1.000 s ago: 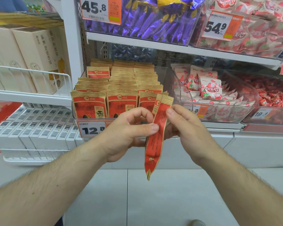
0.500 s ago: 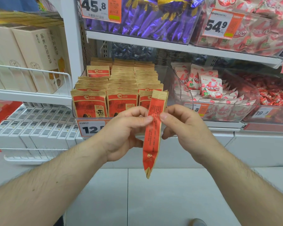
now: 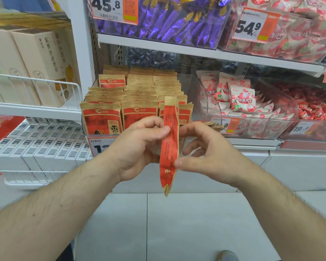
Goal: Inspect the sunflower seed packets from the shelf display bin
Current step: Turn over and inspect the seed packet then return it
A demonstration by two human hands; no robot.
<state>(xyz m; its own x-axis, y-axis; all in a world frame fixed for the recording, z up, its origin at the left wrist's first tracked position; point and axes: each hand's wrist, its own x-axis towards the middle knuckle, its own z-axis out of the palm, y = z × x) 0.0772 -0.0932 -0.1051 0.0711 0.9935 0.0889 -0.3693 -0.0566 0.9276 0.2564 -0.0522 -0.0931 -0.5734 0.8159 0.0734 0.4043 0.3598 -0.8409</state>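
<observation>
Left hand (image 3: 137,147) curled, thumb and fingers pinching the upper part of a slim red and kraft-brown paper seed packet (image 3: 169,146) held edge-on and upright in front of the shelf; right hand (image 3: 209,153) gripping the same packet lower down, thumb tip pressed to its right edge, other fingers bent behind. Fine print down the packet's red side, too small to read; round gold logo near its lower end. Just behind, a clear plastic display bin (image 3: 191,87) packed with rows of matching red and brown packets (image 3: 102,117), each marked with a white swirl logo and the characters 洽洽, the front left one showing a large 香. White price tag (image 3: 100,146) on the bin front, partly hidden by the left hand, reading "1". To the right, a clear bin of white and pink strawberry-printed sachets (image 3: 243,99) marked 果滋果心 and "50%", then a bin of small red wrapped sweets (image 3: 312,104) tagged "19.8". On the white shelf above, purple foil packs (image 3: 169,23) tagged "45.8" and pink pouches (image 3: 290,40) tagged "54.9". At left, cream cardboard boxes (image 3: 41,61) with vertical Chinese lettering behind a white wire rail, white barcoded boxes (image 3: 40,144) below. Pale grey tiled floor (image 3: 158,228) underneath
</observation>
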